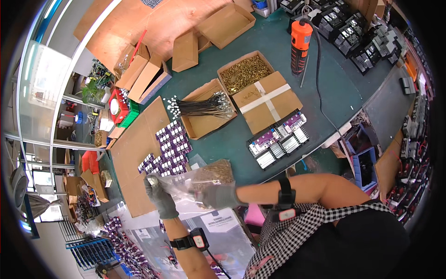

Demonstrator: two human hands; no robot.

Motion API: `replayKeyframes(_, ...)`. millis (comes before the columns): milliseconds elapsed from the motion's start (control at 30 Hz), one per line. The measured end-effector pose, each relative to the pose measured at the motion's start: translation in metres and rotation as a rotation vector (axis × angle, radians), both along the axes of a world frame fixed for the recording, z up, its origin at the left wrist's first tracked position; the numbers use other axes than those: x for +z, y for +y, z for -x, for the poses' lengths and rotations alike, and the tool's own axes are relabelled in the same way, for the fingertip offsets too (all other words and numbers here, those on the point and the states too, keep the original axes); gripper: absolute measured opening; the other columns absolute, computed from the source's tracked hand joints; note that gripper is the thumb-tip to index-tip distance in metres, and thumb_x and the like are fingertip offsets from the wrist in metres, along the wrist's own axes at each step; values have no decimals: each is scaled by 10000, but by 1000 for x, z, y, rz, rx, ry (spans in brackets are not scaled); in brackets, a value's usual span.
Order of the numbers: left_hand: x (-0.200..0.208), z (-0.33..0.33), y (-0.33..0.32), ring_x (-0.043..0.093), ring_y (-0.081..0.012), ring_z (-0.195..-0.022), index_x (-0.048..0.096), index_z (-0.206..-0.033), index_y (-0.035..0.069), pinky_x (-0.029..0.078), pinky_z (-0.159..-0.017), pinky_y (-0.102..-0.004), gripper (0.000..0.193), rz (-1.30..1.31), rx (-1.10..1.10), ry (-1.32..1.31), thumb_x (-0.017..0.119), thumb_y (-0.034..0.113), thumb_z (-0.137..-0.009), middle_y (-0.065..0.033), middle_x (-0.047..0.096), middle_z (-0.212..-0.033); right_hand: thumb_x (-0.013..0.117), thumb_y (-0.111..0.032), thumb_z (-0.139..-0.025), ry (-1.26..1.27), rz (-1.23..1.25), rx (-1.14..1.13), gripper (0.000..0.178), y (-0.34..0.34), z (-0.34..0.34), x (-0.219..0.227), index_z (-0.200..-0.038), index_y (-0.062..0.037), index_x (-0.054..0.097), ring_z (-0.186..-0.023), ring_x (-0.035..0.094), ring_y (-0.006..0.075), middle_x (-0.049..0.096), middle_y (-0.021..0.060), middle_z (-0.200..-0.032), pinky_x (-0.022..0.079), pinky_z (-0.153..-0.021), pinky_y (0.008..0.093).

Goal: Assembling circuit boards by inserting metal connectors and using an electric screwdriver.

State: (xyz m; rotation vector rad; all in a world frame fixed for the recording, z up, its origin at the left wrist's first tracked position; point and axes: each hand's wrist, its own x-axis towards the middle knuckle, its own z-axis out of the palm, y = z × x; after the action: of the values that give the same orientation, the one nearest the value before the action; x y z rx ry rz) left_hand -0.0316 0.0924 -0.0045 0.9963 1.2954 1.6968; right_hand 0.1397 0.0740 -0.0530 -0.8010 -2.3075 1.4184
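A clear plastic bag [183,184] with many small brownish pieces in its far right part [218,171] lies at the near edge of the green table. My left hand [162,201], in a grey glove, is closed on the bag's left end. My right hand [219,196], also gloved, is closed at the bag's near side; its fingertips are partly hidden by the plastic. Just beyond the bag, rows of purple circuit boards [174,145] with white connectors rest on a flat cardboard sheet [134,156].
Beyond are a box of black cables [204,109], a box of small brass parts [246,73] and a taped carton [262,102]. Boards on silver heat sinks [278,142] lie to the right. An orange corded power tool [300,46] is behind them.
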Motion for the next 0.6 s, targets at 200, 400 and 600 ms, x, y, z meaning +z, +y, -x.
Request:
replayKeyframes(200, 0, 8, 9, 512, -84, -879, 529, -1099, 66, 406, -799, -226, 302, 45, -193, 160, 618, 206, -846, -3, 560, -961, 307, -317, -935, 78, 276, -24, 442, 9, -1, 35, -1019, 18, 582, -795, 607, 370, 615, 245, -840, 450, -747, 460)
replayKeyframes(400, 1, 13, -6, 523, -98, -904, 523, -1098, 83, 425, -817, -255, 264, 56, -4, 42, 583, 189, -865, -2, 554, -968, 358, -380, -925, -191, -58, 78, 519, 7, 0, 20, -1171, 58, 489, -918, 608, 363, 627, 234, -948, 481, -787, 432)
replayKeyframes(600, 5, 3, -1, 513, -83, -852, 541, -1092, 69, 452, -728, -236, 246, 64, 15, 225, 555, 208, -890, 4, 547, -933, 349, -348, -929, -47, -114, 139, 449, 1, 16, -2, -1032, 32, 564, -754, 610, 356, 635, 201, -847, 477, -737, 449)
